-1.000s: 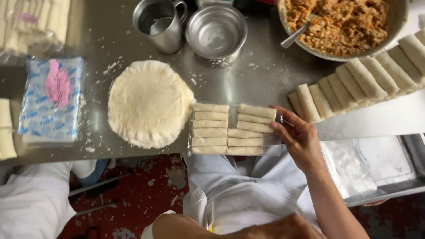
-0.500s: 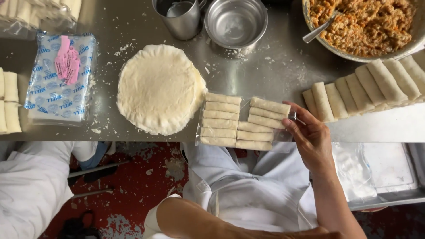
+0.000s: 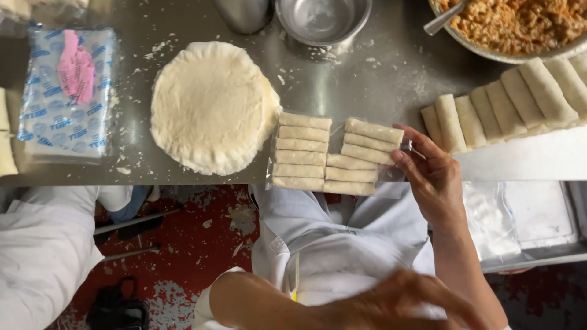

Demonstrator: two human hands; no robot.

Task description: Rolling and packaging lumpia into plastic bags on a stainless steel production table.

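Two short columns of pale uncooked rolls [image 3: 327, 154] lie side by side on a clear plastic sheet [image 3: 271, 160] at the front edge of the steel table [image 3: 342, 85]. My right hand [image 3: 433, 180] is at their right end, thumb and fingertips against the upper rolls and pinching the plastic edge. My left hand [image 3: 406, 299] is blurred at the bottom of the view, fingers apart, low over my white apron and holding nothing. A round stack of thin dough wrappers [image 3: 211, 105] sits just left of the rolls.
A row of longer finished rolls [image 3: 507, 104] runs along the right. Behind it is a large bowl of orange-brown filling [image 3: 520, 21] with a spoon, an empty steel bowl [image 3: 321, 21] and a cup. A printed plastic packet [image 3: 67, 91] lies at left. Another person's white sleeve [image 3: 43, 244] shows lower left.
The view has drawn closer to the table. My right hand stays at the right end of the rolls. My left hand has come further into view at the bottom.
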